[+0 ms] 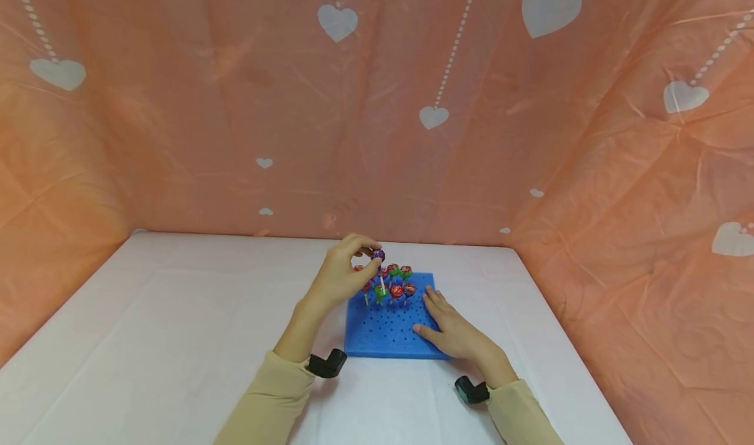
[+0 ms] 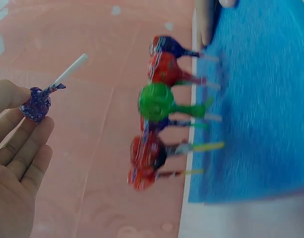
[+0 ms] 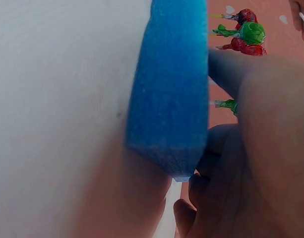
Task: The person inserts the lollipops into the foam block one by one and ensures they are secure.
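Observation:
My left hand (image 1: 341, 271) pinches a purple-wrapped lollipop (image 1: 379, 255) by its candy head, raised above the back of a blue foam board (image 1: 385, 340). In the left wrist view, the white stick of that purple lollipop (image 2: 38, 105) juts out free of the fingers. Several other lollipops stand upright in the board in two rows, among them a green one (image 2: 155, 101) and a red one (image 1: 396, 290). My right hand (image 1: 450, 330) rests on the right edge of the board, fingers spread out, as the thumb lies over the top.
Rows of small holes mark the front part of the board. It lies on a white-covered table (image 1: 177, 340), enclosed by a peach curtain (image 1: 353, 137) with white hearts at the back and sides. A black wrist camera (image 1: 327, 364) is strapped near the left cuff.

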Demonstrator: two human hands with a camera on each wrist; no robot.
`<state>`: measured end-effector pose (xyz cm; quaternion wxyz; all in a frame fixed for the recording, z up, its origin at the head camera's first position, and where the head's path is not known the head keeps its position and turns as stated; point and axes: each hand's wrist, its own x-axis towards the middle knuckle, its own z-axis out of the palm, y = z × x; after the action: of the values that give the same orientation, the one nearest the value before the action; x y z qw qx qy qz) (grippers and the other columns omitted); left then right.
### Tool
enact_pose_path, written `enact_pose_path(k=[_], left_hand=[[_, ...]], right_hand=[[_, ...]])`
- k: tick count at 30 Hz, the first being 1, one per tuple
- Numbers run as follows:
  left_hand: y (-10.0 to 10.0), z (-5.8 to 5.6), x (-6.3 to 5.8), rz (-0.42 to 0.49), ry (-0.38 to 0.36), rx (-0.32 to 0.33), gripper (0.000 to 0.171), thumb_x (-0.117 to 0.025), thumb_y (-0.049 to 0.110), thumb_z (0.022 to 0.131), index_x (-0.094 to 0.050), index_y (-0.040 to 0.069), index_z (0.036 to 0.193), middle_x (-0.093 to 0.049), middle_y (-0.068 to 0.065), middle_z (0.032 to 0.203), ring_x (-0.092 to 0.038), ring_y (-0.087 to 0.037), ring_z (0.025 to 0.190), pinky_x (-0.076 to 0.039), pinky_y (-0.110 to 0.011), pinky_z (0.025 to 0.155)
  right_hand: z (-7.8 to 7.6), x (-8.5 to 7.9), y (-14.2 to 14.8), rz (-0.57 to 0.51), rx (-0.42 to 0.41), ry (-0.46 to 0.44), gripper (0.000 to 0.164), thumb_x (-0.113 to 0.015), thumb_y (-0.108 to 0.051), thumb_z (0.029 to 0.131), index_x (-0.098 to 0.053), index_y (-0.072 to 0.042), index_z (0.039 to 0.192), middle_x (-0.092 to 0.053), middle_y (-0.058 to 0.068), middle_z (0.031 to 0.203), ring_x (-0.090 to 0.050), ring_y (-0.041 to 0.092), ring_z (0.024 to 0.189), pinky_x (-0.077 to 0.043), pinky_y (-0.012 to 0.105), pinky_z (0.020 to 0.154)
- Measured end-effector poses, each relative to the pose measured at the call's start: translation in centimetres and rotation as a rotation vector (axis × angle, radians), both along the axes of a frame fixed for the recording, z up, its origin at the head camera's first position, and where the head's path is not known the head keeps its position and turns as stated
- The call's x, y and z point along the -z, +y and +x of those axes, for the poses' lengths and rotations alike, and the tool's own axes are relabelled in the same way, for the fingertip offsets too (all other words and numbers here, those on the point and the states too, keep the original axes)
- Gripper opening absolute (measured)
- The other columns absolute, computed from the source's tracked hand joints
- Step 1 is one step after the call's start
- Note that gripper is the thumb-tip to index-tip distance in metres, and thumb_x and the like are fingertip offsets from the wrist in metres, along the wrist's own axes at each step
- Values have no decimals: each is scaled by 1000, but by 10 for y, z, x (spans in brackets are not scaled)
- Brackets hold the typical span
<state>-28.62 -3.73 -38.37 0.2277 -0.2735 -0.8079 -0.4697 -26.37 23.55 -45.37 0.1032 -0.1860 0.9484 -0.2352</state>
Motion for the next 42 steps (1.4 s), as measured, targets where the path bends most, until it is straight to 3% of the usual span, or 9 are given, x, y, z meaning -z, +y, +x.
enact_pose_path(k=[16,31,42], left_hand=[[44,-7,0,-25,-17,86,23,-77,3,92,-71,3,114,-68,-10,111,-69,-24,102,-58,-44,93],[68,-19,11,-91,-86,161,21,-76,2,93,-71,3,114,-67,-9,113,-67,-24,106,-58,-44,95],[76,-21,20,-199,-90,145,20,-76,2,93,-71,6,112,-67,-7,112,-67,-22,104,-58,-37,94]], right_hand=[[-3,1,2,-3,-22,11,81,-57,-46,105,-24,1,162,-9,14,174,-6,38,159,-17,59,125],[-4,1,3,-14,-44,11,81,-56,-45,106,-22,3,162,-7,16,173,-5,39,159,-16,59,125],[-2,-1,3,-29,-53,8,81,-56,-44,107,-20,4,162,-6,16,174,-3,40,159,-15,60,125]])
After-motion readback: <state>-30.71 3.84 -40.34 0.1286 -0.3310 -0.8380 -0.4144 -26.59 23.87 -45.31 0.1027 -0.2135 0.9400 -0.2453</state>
